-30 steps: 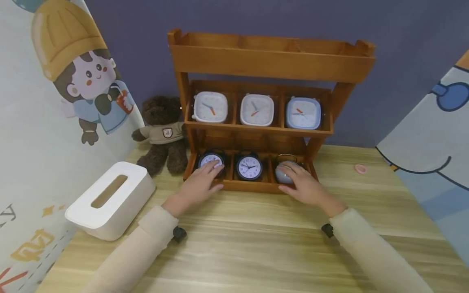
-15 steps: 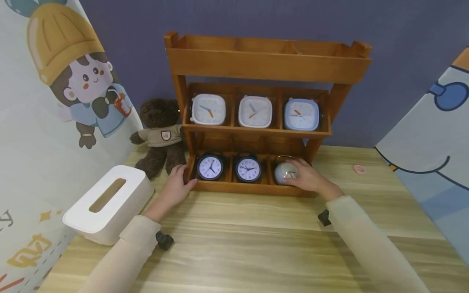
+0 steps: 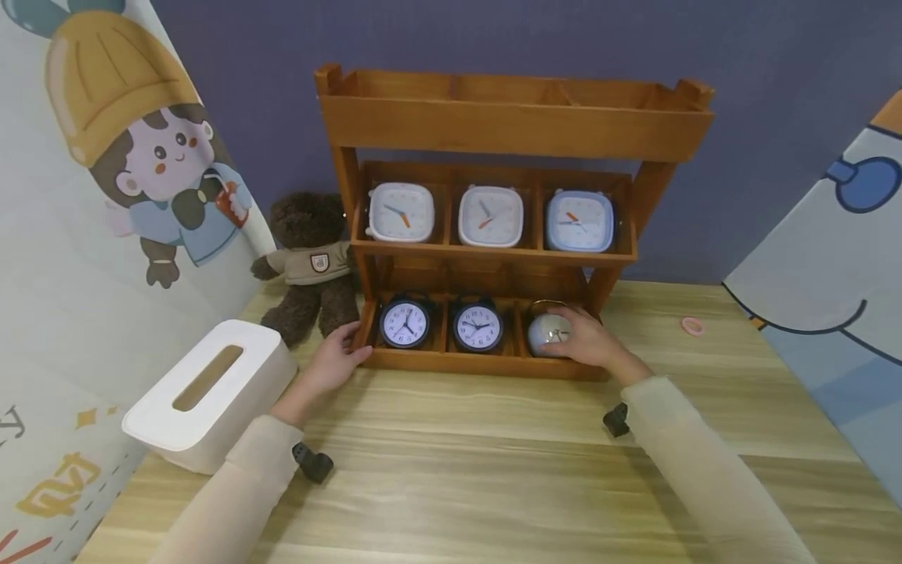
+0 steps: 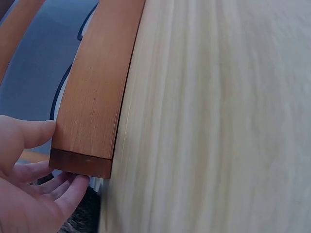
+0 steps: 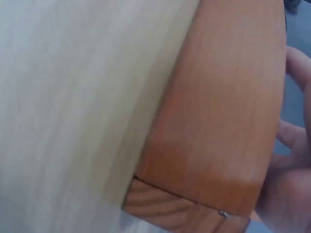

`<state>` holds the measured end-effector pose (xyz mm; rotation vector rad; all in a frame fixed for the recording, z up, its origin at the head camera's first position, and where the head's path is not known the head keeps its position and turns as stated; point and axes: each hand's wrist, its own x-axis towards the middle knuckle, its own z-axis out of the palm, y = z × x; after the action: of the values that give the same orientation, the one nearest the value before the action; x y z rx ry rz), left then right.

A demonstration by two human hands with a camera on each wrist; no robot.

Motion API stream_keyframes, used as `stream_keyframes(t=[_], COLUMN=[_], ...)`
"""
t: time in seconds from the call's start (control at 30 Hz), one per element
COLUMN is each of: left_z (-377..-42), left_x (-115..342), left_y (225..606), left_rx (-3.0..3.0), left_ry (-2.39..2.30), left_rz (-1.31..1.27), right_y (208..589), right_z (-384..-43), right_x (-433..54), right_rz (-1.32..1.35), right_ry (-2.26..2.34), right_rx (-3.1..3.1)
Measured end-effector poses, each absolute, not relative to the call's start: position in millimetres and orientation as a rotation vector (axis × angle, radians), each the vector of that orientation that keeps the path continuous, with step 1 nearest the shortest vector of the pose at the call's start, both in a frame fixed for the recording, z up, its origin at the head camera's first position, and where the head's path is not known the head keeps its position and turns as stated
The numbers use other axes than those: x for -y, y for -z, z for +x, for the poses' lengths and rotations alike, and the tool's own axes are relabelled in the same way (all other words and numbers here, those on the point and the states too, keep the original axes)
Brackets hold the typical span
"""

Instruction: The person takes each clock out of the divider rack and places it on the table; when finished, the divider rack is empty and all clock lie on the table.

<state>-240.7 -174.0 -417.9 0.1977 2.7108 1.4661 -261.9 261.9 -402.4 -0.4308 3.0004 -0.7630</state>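
A brown wooden three-tier rack [image 3: 493,364] stands on the table. My left hand [image 3: 330,366] grips the left end of its bottom tier; in the left wrist view the thumb is at the front board's upper edge and the fingers lie against the end. My right hand [image 3: 590,342] holds a round silver alarm clock [image 3: 544,330] in the bottom right compartment, its dial partly covered by the fingers. Two black round alarm clocks, a left one [image 3: 405,323] and a middle one [image 3: 477,326], sit beside it. In the right wrist view the front board [image 5: 218,107] hides part of that hand.
Three square clocks fill the middle tier: a white one [image 3: 402,211], another pale one [image 3: 491,215] and a blue one [image 3: 580,221]. A brown teddy bear [image 3: 310,258] and a white tissue box [image 3: 239,407] stand left. A pink ring [image 3: 692,326] lies right.
My left hand has left the black clock and moved left to the rack's end. My right hand has shifted right around the silver clock, whose dial now shows.
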Motion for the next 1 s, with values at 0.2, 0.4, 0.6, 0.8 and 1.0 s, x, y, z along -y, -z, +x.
stream_keyframes(t=[0.2,0.4,0.6,0.8,1.0], left_z=[-244.9,-245.7,-245.6,-244.0,-244.9], left_x=[169.4,167.8,170.0,172.4,171.9], left_y=[424.0,425.1,423.9,423.7,426.8], left_rx=[-2.519,-2.479,-2.448,-2.433,-2.42], left_ry=[-1.79,-1.866,-1.906,-1.924,-1.934], left_rz=[0.017,-0.032,-0.057,-0.065,-0.086], right_y=[407.6,404.8,387.2,368.3,353.2], right_z=[-259.9,-257.4,-254.7,-246.1,-231.1], right_x=[-261.6,-260.8,-265.0,-277.1,-295.1], right_rz=[-0.36,-0.334,-0.324,-0.348,-0.34], right_ry=[0.795,0.854,0.918,0.946,1.01], right_rx=[-3.073,-3.093,-3.111,-3.088,-3.011])
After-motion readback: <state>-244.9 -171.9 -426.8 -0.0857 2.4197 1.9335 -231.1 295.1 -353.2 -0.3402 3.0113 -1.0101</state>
